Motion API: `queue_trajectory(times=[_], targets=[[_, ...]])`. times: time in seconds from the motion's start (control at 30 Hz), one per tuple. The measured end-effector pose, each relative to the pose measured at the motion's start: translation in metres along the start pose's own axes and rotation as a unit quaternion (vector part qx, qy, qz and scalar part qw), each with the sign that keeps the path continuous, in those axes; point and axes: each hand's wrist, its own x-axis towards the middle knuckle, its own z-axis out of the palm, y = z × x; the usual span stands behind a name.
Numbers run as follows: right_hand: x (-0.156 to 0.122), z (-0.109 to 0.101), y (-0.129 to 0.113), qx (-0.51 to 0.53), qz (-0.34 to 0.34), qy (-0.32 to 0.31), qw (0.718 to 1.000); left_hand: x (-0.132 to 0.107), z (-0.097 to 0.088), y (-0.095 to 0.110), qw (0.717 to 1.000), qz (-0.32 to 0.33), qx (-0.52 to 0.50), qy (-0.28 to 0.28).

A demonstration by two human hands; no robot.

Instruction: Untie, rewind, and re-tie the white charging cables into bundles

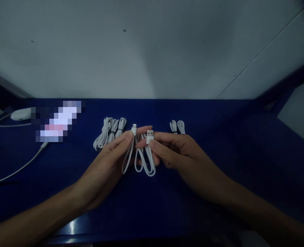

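Observation:
A white USB cable (150, 168) hangs in loose loops between my two hands, above the blue table. My left hand (109, 156) pinches its smaller metal-tipped plug, which points up. Between thumb and fingers, my right hand (175, 147) grips the wider USB-A plug, its metal end also upward. The two plugs are side by side, a short gap apart. Behind my left hand lie several coiled white cables (106, 133) with dark ties. Partly hidden behind my right hand is another tied white cable bundle (177, 127).
A blurred-out bright device (61, 120) lies at the left with a white cord (25, 168) running from it. Beside it sits a white rounded case (20, 114). The blue table (147, 212) meets a pale wall (90, 61) at the back.

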Motion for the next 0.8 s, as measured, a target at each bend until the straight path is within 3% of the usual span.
queue_trajectory(times=[0.8], targets=[[0.0008,0.0014,0.0007,-0.005,0.011,0.015,1.000,-0.0008,-0.0033,0.0007,1.000,-0.008,0.018,-0.004]])
